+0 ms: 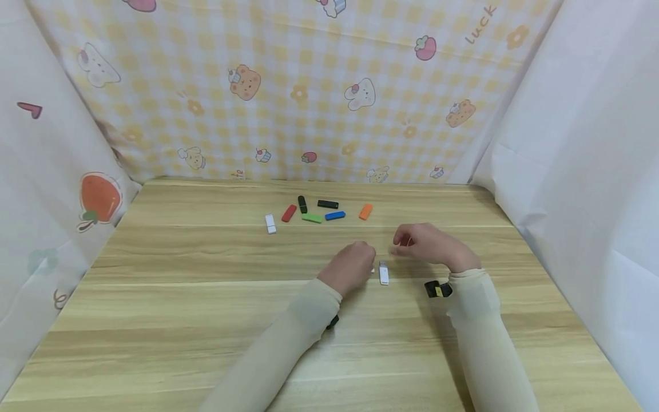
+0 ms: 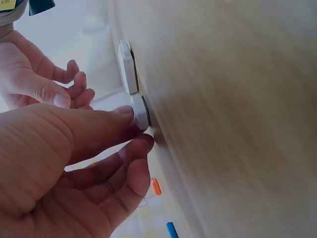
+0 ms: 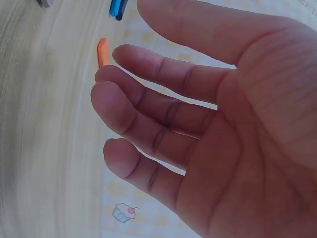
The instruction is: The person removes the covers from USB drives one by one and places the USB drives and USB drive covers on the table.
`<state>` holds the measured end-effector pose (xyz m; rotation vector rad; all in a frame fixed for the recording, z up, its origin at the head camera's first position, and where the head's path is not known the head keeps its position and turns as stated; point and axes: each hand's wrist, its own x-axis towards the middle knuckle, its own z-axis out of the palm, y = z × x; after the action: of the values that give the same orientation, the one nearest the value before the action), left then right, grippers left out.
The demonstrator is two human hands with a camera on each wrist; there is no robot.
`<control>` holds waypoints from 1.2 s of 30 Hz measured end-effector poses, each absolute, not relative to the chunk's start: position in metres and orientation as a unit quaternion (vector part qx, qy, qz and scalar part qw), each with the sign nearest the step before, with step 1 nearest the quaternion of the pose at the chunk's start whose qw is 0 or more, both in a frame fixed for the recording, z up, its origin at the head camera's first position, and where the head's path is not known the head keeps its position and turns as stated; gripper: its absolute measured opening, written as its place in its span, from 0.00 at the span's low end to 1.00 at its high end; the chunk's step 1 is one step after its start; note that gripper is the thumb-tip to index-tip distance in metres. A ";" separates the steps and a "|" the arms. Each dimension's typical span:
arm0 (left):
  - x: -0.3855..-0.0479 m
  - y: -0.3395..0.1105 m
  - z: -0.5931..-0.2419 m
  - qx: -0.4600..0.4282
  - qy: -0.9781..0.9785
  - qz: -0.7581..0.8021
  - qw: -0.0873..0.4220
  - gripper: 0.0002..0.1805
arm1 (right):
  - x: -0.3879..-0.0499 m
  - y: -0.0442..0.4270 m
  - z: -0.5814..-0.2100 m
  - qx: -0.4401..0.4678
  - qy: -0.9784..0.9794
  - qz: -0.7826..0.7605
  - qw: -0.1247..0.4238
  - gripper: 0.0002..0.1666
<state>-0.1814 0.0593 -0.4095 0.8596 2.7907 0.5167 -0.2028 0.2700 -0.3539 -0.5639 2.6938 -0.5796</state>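
Observation:
A white USB stick [image 1: 384,274] lies on the wooden table between the two hands, its metal plug bare and facing away from me. My left hand [image 1: 352,265] is just left of it, pinching a small white cap [image 2: 140,112] between thumb and fingers at the tabletop. Most of that cap is hidden in the head view. My right hand [image 1: 429,245] hovers to the right of the stick. Its fingers [image 3: 143,119] are loosely bent, and nothing lies in the palm.
Farther back lie several capped USB sticks: white [image 1: 270,224], red [image 1: 289,213], black [image 1: 328,204], green [image 1: 312,218], blue [image 1: 335,216] and orange [image 1: 366,212]. Another black stick [image 1: 302,204] stands among them. A patterned curtain [image 1: 309,126] borders the table's back edge.

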 end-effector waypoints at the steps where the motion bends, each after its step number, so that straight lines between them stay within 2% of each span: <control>1: -0.181 0.060 -0.409 0.290 0.938 0.169 0.085 0.06 | -0.203 0.270 -0.354 -0.198 0.945 -0.204 0.162 0.14; 7: -0.182 0.056 -0.405 0.291 0.943 0.154 0.048 0.07 | -0.202 0.270 -0.353 -0.197 0.946 -0.206 0.152 0.12; 14: -0.190 0.042 -0.388 0.270 0.948 0.165 -0.017 0.14 | -0.201 0.271 -0.348 -0.194 0.949 -0.206 0.139 0.10; 22: -0.196 0.014 -0.367 0.253 0.941 0.215 -0.070 0.14 | -0.201 0.270 -0.347 -0.193 0.952 -0.216 0.098 0.07; 29: -0.201 -0.021 -0.350 0.210 0.935 0.276 -0.072 0.14 | -0.199 0.269 -0.345 -0.203 0.952 -0.221 0.067 0.06; 36: -0.207 -0.063 -0.343 0.140 0.934 0.322 -0.067 0.16 | -0.196 0.268 -0.340 -0.196 0.952 -0.227 0.062 0.05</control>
<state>-0.2072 -0.0630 -0.3433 0.4595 3.0664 1.0564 -0.1958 0.2681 -0.3404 -0.5929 2.8783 -0.6875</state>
